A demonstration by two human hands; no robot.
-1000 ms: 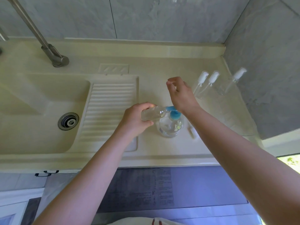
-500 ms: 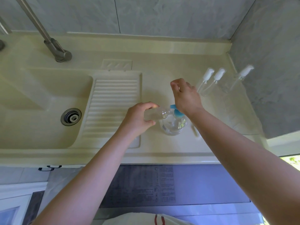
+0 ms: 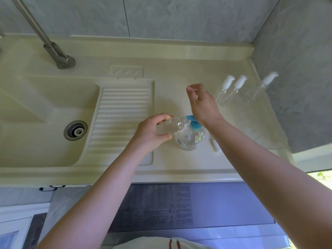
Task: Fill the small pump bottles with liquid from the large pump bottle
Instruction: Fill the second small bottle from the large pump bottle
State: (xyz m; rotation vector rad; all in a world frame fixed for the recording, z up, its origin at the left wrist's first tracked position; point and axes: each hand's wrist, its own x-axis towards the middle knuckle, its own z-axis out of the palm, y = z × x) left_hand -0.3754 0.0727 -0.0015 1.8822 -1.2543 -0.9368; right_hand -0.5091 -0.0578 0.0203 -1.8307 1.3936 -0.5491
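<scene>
Tilting small bottle (image 3: 169,125) in left hand (image 3: 150,134)

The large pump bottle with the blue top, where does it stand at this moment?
In the head view, the large pump bottle stands on the counter, right of the ribbed drainboard, between both hands.

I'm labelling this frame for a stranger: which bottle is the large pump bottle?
Start at the ribbed drainboard beside the sink; just to its right, on the counter between the two hands, stands the large pump bottle. It is round and clear with a blue pump head, whereas the slim bottles near the wall have white tops.
</scene>
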